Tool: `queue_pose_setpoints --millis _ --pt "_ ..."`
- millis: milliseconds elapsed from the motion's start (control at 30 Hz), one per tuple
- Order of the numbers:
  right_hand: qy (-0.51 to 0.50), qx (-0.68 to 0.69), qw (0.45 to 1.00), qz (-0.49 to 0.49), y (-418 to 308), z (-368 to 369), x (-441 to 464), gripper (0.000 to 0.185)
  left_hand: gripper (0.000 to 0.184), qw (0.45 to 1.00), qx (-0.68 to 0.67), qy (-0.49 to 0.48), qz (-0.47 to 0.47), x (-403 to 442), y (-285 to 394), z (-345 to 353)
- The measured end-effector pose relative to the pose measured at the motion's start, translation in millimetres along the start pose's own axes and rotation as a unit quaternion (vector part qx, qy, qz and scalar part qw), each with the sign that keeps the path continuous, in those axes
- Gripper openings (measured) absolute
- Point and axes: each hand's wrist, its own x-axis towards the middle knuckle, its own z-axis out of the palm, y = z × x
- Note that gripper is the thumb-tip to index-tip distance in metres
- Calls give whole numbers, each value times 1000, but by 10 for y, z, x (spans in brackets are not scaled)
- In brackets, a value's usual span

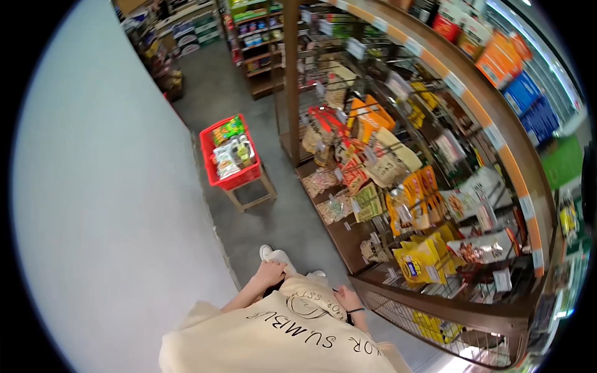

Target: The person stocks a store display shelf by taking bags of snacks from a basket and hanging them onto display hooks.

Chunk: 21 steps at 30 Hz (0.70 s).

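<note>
My left hand (270, 272) hangs low in front of my body, beside the hem of my cream printed shirt (261, 336). Its fingers look curled, with something dark just under it, too small to name. On the other side of the shirt front is my right hand (346, 299), a dark band round its wrist. Those fingers are bent against the hem, and what they hold, if anything, is hidden. Ahead on the floor, a red basket (231, 181) with several snack packets (226, 160) rests on a wooden stool (264, 189), apart from both hands.
A brown shelf rack (323, 214) of hanging and stacked snack bags (426, 258) runs along the right. The pale wall (112, 186) closes in the left. Grey floor (249, 230) lies between them, leading to more shelves (254, 46) at the back.
</note>
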Motion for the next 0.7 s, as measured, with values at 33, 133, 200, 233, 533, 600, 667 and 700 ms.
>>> queue_pose_setpoints --millis 33,133,200,233,533,600,667,700 --pt "-85 -91 992 26 152 60 71 32 36 986 22 -136 -97 17 -22 10" --pt "-144 -248 958 27 483 233 462 40 37 975 -74 -169 -123 135 -166 -25" --pt "-153 -228 960 55 513 331 654 36 38 991 -122 -31 -35 229 -308 49" --pt "-57 -48 992 99 853 525 813 33 38 990 -129 -30 -43 237 -378 -4" --pt "56 308 881 355 242 1311 1126 27 35 981 -175 -9 -87 55 -1483 -137" --pt "14 124 964 234 38 1516 1188 23 37 974 -190 -11 -120 -31 -1783 -122" --pt "6 142 959 244 -47 1632 1322 23 37 964 -224 -4 -142 -113 -2091 8" --pt "-1 167 954 250 -84 1709 1386 24 37 955 -237 2 -181 -176 -2250 114"
